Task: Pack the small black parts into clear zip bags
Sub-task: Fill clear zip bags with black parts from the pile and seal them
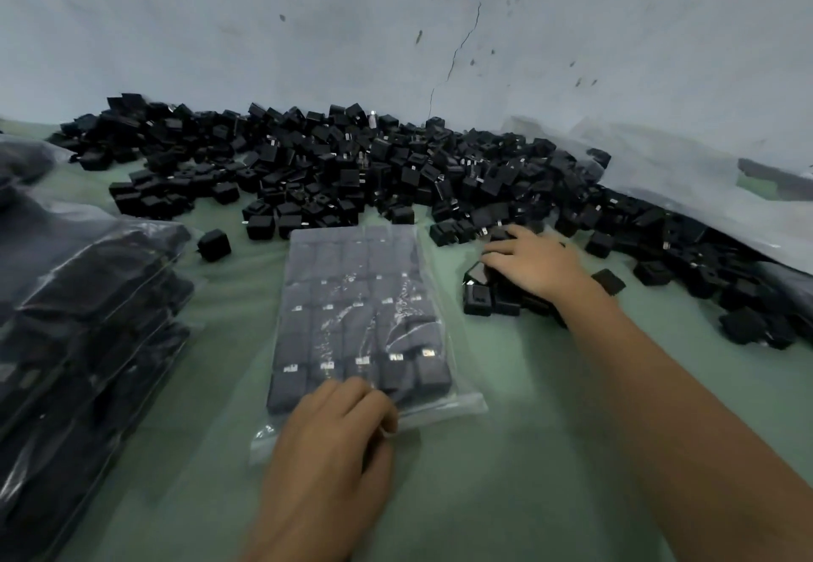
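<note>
Nearest to the camera is the left hand (338,425), which rests on the near, open end of the clear zip bag (352,319); its fingers are curled and seem to pinch the mouth film, though the blur hides the exact contact. Inside the bag the small black parts lie in neat rows and fill it almost to the mouth. The bag lies flat on the green table (528,451), in the middle, between a stack of filled bags (88,319) on the left and a small cluster of parts (488,293) on the right. The right hand (534,264) lies over this cluster with bent fingers around some parts; I cannot tell how many it holds. Behind, a big loose pile of black parts (352,165) runs along the wall (396,12). I judge the parts to be hard plastic blocks, light one by one and a little smooth, so several can be gathered in one grasp if the fingers press them from the sides. The bag film is thin, soft and slippery, and a full bag will be rather heavy and will sag. It is better to hold it at the zip strip, which is stiffer, and to support it from below when lifting.
</note>
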{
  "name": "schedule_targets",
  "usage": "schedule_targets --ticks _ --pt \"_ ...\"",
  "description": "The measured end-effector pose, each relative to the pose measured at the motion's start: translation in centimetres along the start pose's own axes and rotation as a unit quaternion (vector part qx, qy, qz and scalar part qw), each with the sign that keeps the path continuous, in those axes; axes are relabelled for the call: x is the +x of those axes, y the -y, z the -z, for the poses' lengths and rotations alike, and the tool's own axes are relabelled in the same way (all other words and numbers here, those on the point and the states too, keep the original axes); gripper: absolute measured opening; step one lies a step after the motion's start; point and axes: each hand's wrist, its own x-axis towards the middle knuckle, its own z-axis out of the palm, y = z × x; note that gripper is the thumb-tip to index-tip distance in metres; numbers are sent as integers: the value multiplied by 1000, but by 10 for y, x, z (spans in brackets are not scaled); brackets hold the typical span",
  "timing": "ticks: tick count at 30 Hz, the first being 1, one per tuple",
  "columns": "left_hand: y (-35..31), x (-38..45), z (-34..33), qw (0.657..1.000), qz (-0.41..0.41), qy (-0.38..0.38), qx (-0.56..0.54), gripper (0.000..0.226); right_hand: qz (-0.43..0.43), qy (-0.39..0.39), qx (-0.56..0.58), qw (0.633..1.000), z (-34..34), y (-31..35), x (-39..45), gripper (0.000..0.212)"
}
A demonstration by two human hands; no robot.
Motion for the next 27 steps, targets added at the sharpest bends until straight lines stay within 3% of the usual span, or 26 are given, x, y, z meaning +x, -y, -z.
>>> schedule_targets --ticks 4,7,9,12,16,21,24,25,27 --pt "-7 0 4 1000 26 13 -4 11 26 46 -19 998 5 5 -40 39" --pt "-14 -1 7 999 44 16 0 17 7 -48 -77 996 3 14 -70 41" --pt "-18 -2 7 999 42 19 15 21 53 -117 -24 991 -7 29 -92 43" --pt "-22 -5 8 998 33 25 49 26 112 -42 11 993 -28 52 -123 51" --pt "-24 -13 10 997 31 32 61 28 103 -145 -15 984 -34 56 -142 49" --pt "-10 -20 23 993 109 -14 43 26 102 -146 -52 983 -16 57 -156 41" --pt "-7 -20 23 987 156 -38 32 23 80 -194 65 976 -16 65 -171 29" --pt "-9 -18 21 983 176 -42 23 21 67 -225 154 960 -17 74 -178 33" --pt "-16 -11 16 971 232 -50 3 16 53 -277 348 894 -21 98 -193 44"
